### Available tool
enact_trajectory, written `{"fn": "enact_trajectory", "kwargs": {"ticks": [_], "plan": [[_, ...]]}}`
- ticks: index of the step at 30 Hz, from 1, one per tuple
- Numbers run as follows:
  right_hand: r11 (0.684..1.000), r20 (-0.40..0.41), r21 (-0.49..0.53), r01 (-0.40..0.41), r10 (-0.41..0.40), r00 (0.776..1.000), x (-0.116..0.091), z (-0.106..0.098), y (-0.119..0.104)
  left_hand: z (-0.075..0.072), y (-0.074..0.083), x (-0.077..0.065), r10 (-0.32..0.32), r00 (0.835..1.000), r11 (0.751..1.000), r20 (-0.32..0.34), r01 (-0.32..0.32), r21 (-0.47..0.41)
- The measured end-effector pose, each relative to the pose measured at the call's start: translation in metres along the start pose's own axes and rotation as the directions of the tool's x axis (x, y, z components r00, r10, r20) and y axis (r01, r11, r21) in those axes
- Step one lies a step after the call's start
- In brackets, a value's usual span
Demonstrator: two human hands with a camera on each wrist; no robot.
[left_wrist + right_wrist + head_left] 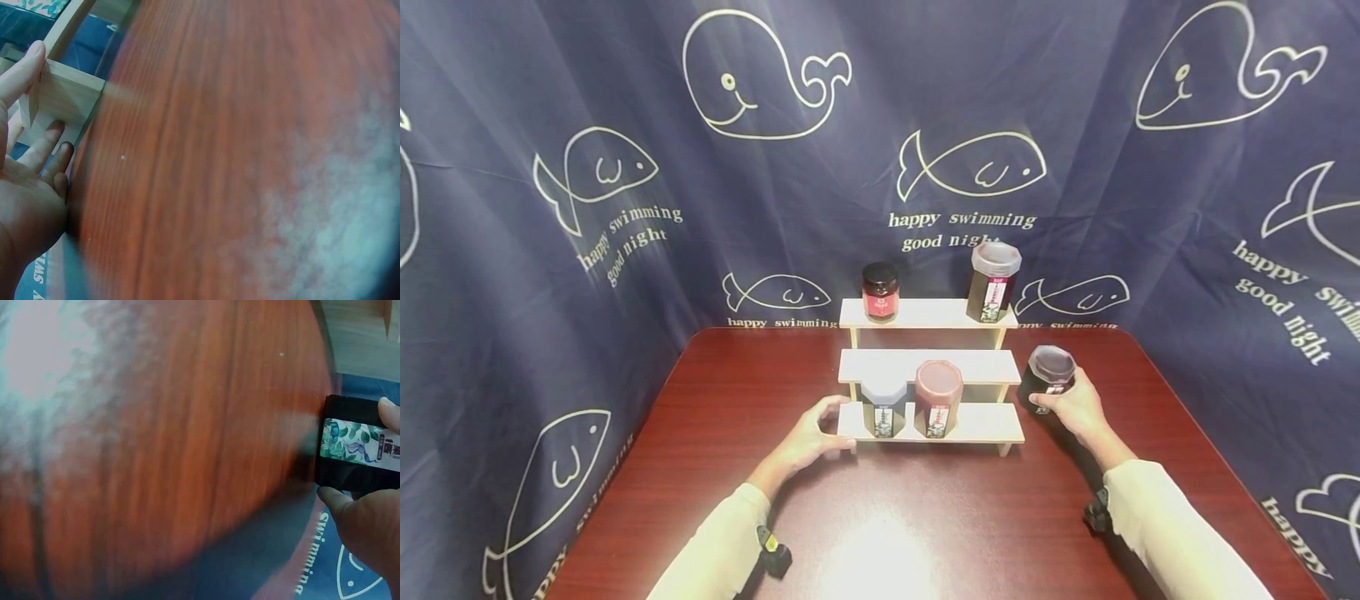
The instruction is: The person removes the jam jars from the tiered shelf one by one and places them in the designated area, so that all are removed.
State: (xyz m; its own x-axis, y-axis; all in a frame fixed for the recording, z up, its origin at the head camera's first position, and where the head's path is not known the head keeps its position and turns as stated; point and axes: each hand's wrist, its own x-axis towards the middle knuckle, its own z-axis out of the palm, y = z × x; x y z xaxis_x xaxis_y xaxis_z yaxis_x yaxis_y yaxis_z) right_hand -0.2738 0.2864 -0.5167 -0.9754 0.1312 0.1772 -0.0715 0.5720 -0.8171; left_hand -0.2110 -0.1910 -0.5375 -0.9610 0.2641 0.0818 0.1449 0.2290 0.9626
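Note:
A three-step wooden display shelf (977, 422) stands on the table. My left hand (806, 435) holds the left end of its bottom step, with the thumb at the front edge and the fingers behind. Just right of the shelf, my right hand (1081, 406) grips a dark jar (1037, 390) with a translucent lid, thumb and fingers on opposite sides. The label of this jar shows leaves in the right wrist view. Whether its base touches the table cannot be told. On the bottom step stand a blue-lidded jar (883, 408) and a pink-lidded jar (937, 400).
The top step bears a small black-lidded jar (881, 292) with a red label at left and a tall dark jar (994, 283) with a pale lid at right. A dark blue curtain (820, 208) with fish prints hangs behind the reddish-brown table (760, 367).

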Motion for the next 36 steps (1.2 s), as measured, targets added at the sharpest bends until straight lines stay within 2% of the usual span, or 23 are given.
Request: {"fn": "enact_trajectory", "kwargs": {"ticks": [2,8,12,14,16,19,21,27,36], "plan": [[1.000,0.019,0.000,-0.009,0.009,1.000,-0.001,-0.001,-0.003,0.000,0.000,0.000,-0.002,1.000,1.000,0.001,0.002,-0.005],[0.996,0.092,0.092,0.005,-0.014,0.996,0.003,-0.018,-0.021,0.000,-0.001,0.001,-0.001,1.000,1.000,0.007,0.002,-0.011],[0.991,0.076,0.128,0.041,-0.052,0.996,0.011,-0.033,-0.042,-0.001,-0.002,0.001,-0.008,1.000,1.000,-0.001,0.008,-0.007],[0.985,0.070,0.157,0.073,-0.085,0.994,0.016,-0.038,-0.054,0.000,0.004,0.000,-0.011,1.000,1.000,-0.002,0.011,-0.002],[0.975,0.075,0.197,0.102,-0.119,0.990,0.022,-0.042,-0.067,0.000,0.004,0.000,-0.020,1.000,1.000,-0.003,0.020,-0.001],[0.961,0.112,0.245,0.128,-0.160,0.981,0.032,-0.048,-0.088,0.001,0.004,0.000,-0.026,1.000,1.000,0.001,0.026,-0.010],[0.952,0.144,0.271,0.141,-0.185,0.972,0.039,-0.051,-0.102,0.001,-0.002,0.001,-0.031,1.000,0.999,0.000,0.031,-0.025],[0.939,0.184,0.308,0.152,-0.215,0.959,0.054,-0.047,-0.133,0.000,-0.002,0.000,-0.034,0.999,0.999,-0.003,0.034,-0.042],[0.927,0.169,0.349,0.139,-0.209,0.963,0.059,-0.029,-0.154,0.002,0.000,0.000,-0.027,1.000,0.999,-0.001,0.027,-0.022]]}}
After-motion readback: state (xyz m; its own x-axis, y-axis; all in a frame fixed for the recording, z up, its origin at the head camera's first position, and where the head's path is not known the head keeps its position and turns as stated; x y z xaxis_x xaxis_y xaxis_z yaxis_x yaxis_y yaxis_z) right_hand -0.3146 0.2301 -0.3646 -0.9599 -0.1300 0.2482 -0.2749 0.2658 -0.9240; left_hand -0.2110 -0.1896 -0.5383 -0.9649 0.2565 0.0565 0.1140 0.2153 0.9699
